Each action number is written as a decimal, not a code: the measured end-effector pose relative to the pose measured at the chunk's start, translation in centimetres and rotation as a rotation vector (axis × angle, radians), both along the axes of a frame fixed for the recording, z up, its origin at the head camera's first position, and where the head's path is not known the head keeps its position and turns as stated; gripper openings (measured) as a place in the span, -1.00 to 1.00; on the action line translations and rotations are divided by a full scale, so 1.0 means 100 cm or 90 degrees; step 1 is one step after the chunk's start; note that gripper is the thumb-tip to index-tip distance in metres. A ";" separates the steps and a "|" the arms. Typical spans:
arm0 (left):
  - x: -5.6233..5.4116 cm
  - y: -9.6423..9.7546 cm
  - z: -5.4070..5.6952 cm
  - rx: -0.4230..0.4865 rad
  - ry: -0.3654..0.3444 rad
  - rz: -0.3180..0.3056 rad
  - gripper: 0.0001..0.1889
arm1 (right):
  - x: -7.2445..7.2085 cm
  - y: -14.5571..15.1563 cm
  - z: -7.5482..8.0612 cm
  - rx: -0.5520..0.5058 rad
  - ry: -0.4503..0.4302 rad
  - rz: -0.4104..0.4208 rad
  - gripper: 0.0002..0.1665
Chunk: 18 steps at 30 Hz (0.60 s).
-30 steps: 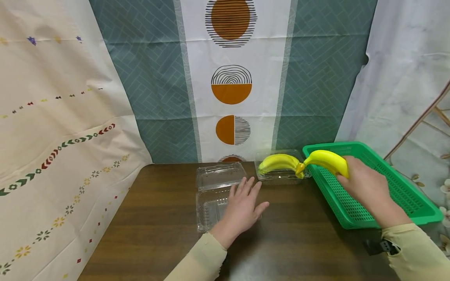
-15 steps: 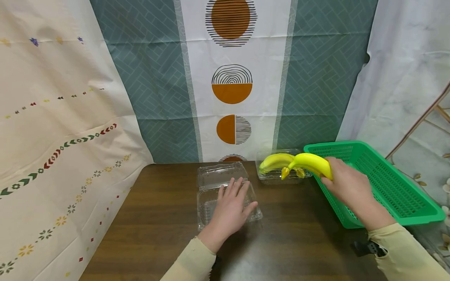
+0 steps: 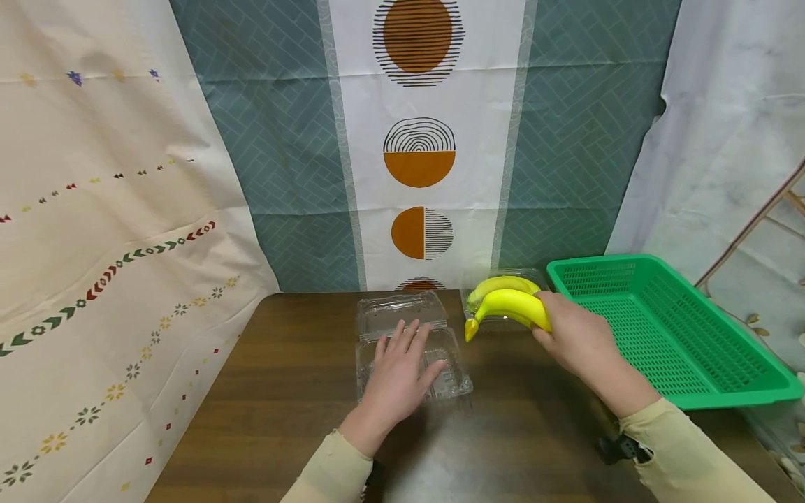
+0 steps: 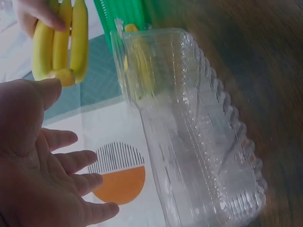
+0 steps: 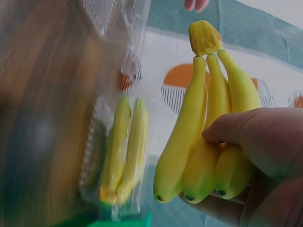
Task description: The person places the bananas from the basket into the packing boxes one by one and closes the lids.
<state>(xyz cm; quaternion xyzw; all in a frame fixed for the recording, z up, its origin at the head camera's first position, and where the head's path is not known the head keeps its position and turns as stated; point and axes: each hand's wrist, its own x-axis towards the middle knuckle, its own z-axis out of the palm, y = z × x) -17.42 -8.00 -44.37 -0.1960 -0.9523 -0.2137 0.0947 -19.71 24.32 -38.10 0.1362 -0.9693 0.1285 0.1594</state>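
My right hand (image 3: pixel 581 339) grips a bunch of yellow bananas (image 3: pixel 512 305) in the air, right of centre. In the right wrist view, thumb and fingers hold the lower ends of several bananas (image 5: pixel 177 146), joined at a brown-yellow stem (image 5: pixel 204 38). With fingers spread, my left hand (image 3: pixel 393 381) is over the near part of a clear plastic clamshell box (image 3: pixel 449 360) and holds nothing. Its lid (image 3: pixel 399 312) lies folded back, away from me. In the left wrist view, the box (image 4: pixel 189 137) appears beside the palm; touching cannot be told.
At the back, a second clear box (image 5: pixel 87 182) holds another banana bunch (image 3: pixel 503 283), partly hidden by the held one. A green plastic basket (image 3: pixel 676 342) stands on the right. Hanging cloth (image 3: pixel 283 140) bounds the brown wooden table (image 3: pixel 270 391) at the back and sides.
My right hand has carried the banana bunch left from above the basket's edge, past the second box's front, its stem dipping lower. My left hand has shifted slightly left over the open box.
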 end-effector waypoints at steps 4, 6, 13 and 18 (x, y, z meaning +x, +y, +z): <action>0.001 -0.007 0.001 0.012 0.001 0.006 -0.20 | -0.001 -0.017 -0.003 0.001 0.017 0.020 -0.32; 0.001 -0.010 0.002 0.017 -0.001 0.011 -0.19 | -0.002 -0.025 -0.006 0.002 0.022 0.029 -0.33; 0.003 -0.020 -0.001 0.029 -0.005 0.024 -0.21 | -0.006 -0.054 -0.018 0.012 0.019 0.052 -0.37; 0.004 -0.026 -0.003 0.029 -0.005 0.032 -0.22 | -0.008 -0.069 -0.025 0.024 0.010 0.057 -0.33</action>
